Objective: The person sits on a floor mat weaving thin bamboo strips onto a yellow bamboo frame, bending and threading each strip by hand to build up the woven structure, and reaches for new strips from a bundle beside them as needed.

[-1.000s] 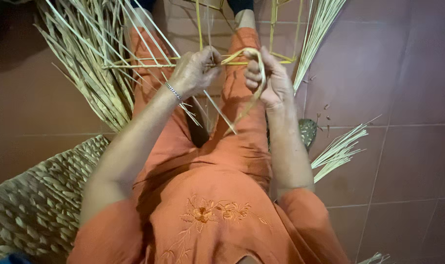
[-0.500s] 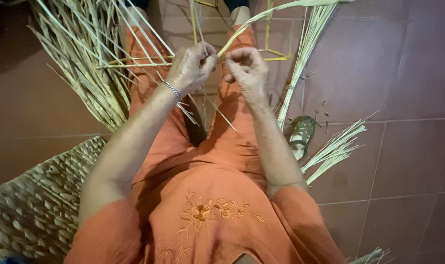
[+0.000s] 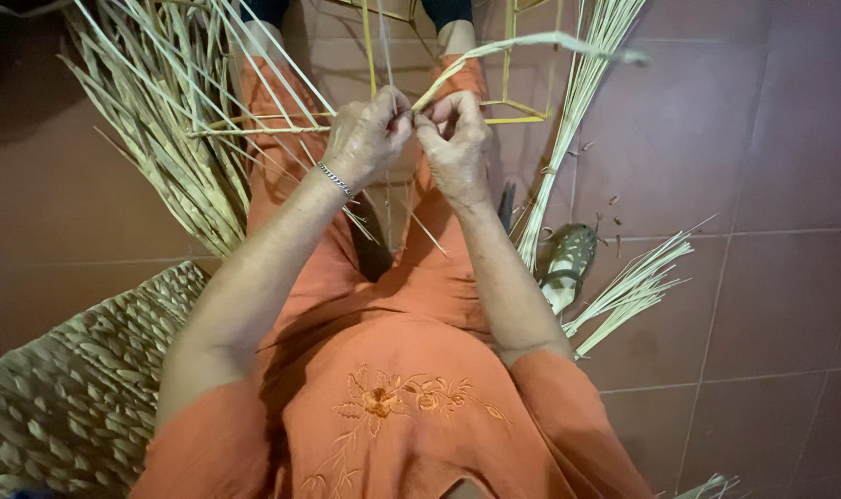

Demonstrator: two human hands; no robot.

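The long pale flat reed strip is pinched at its near end by both the left hand and the right hand, fingers closed tight, above the orange-clad lap. Keeping it taut and flat against the thin yellow rod frame seems wise; loose pale reeds fan far left.

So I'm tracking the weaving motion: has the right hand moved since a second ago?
Yes. The right hand has shifted left along the yellow frame, closing on the left hand; both now pinch the pale straw strip.
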